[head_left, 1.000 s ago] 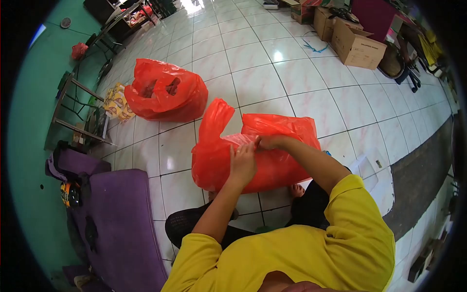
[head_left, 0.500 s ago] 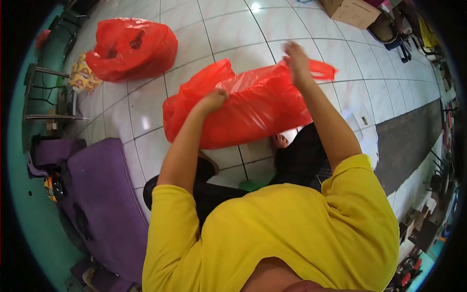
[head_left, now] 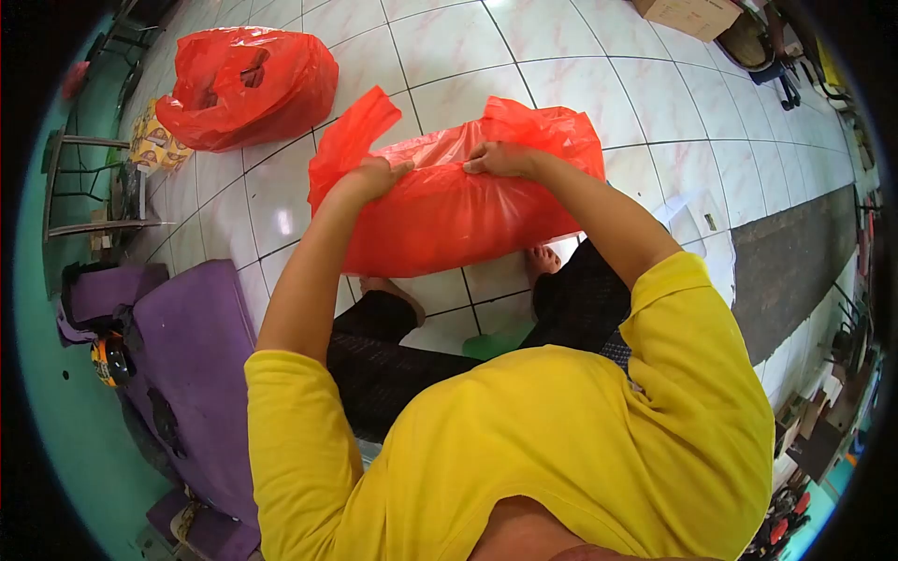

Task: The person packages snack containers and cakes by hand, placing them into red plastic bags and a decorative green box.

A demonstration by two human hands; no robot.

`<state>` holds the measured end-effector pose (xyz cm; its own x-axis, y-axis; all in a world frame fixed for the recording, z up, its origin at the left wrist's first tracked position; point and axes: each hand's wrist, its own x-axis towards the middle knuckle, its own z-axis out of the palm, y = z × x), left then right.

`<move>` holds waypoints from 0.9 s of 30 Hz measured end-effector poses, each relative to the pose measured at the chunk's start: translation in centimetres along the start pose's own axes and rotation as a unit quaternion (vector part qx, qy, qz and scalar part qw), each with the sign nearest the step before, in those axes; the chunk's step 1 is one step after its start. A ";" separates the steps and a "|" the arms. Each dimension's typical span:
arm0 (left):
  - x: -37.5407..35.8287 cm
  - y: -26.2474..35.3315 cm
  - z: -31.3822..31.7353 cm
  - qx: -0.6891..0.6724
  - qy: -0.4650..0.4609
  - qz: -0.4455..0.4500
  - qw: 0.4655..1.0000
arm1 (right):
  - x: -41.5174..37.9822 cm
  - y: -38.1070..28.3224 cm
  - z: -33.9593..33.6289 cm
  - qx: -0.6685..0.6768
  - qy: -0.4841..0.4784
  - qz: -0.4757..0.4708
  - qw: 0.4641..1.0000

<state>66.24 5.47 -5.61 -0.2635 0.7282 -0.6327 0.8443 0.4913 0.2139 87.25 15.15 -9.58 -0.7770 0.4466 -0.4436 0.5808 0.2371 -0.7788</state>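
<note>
A large, full red plastic bag (head_left: 449,224) rests in front of my feet, its contents hidden. Its two handle flaps stick up at the left and right ends. My left hand (head_left: 379,176) is closed on the bag's upper edge, left of the middle. Just to the right, my right hand (head_left: 500,161) pinches the same edge, with the fingertips of both hands a short way apart.
Another full red plastic bag (head_left: 253,93) stands on the tiled floor (head_left: 458,51) at the far left, beside a yellow patterned package (head_left: 157,140). A purple cushion (head_left: 192,374) lies on my left. A cardboard box (head_left: 687,14) is at the far right, a dark mat (head_left: 795,266) nearer.
My right hand has come down and left from the bag's right handle to its upper edge. My left hand has shifted slightly left and up, still gripping the bag. The right handle flap has folded inward.
</note>
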 end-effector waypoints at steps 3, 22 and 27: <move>0.1 0.9 -0.1 0.001 0.027 -0.021 0.999 | 0.2 -0.5 0.1 0.028 0.020 0.065 0.997; 3.0 2.5 5.9 -0.250 -0.127 0.103 0.954 | 0.0 1.3 4.0 -0.321 0.156 -0.218 0.908; -2.2 2.4 6.3 0.125 0.295 0.282 0.904 | 2.3 1.7 2.1 -0.126 0.021 -0.070 0.989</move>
<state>71.78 2.02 -8.42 0.1005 0.9938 0.0477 0.9819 -0.1068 0.1566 85.98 14.79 -12.85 -0.8460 0.4292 -0.3164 0.5151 0.5047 -0.6928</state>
